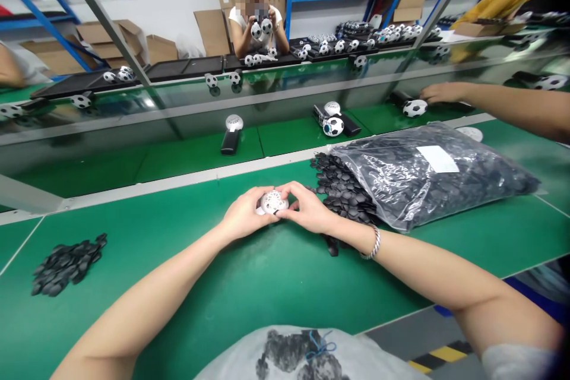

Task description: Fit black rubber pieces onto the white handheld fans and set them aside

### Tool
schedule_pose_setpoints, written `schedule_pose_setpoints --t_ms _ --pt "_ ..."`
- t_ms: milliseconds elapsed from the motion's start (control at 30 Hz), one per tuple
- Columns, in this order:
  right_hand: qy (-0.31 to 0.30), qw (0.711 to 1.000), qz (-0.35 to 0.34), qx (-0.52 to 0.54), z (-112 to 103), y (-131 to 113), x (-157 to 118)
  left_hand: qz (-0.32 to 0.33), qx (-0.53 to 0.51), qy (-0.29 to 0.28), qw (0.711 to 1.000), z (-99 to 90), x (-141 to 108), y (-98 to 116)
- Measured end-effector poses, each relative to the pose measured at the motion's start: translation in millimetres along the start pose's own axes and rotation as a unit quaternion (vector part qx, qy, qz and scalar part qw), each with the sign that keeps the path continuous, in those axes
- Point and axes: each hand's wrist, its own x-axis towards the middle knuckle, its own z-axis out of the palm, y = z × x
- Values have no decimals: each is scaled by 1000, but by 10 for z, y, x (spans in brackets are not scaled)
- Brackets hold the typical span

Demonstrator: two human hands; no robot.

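Over the green worktop (187, 273), my left hand (246, 214) is closed around a white, round shell (272, 202) with a pattern of openings. My right hand (309, 209) curls against the shell's right side, its thumb and forefinger touching it. A small dark bit shows by the right thumb tip; whether the fingers pinch it, I cannot tell. Close to my right hand, loose black flat pieces (345, 187) spill from a large clear plastic bag (427, 178) full of them. A smaller pile of black pieces (69, 264) lies far to the left.
Beyond the worktop's pale edge runs a green conveyor (187, 154). It carries a black part with a white shell (234, 123) and soccer-ball-patterned parts (333, 126). Another person's hand (443, 92) reaches in from the right. Across the line, a person (258, 29) holds two ball-patterned parts.
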Motion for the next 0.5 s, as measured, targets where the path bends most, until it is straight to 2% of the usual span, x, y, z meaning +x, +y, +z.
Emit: schedule_pose_setpoints --t_ms 133,200,267,333,400,500 --pt "0 1000 17 -10 -92 -23 71 6 38 -2 999 -10 -16 33" --pt "-7 999 8 -42 -257 -15 120 21 75 -17 997 -34 -30 48" --pt "-4 990 -5 -141 -470 22 153 35 121 -34 991 -68 -37 55" --pt "-13 959 -3 -285 -662 90 156 45 168 -39 984 -101 -34 49" --pt "-51 915 4 -401 -778 171 128 51 204 -29 977 -126 -22 29" --pt "-116 855 -25 -505 -791 250 57 57 224 -9 973 -144 0 -7"
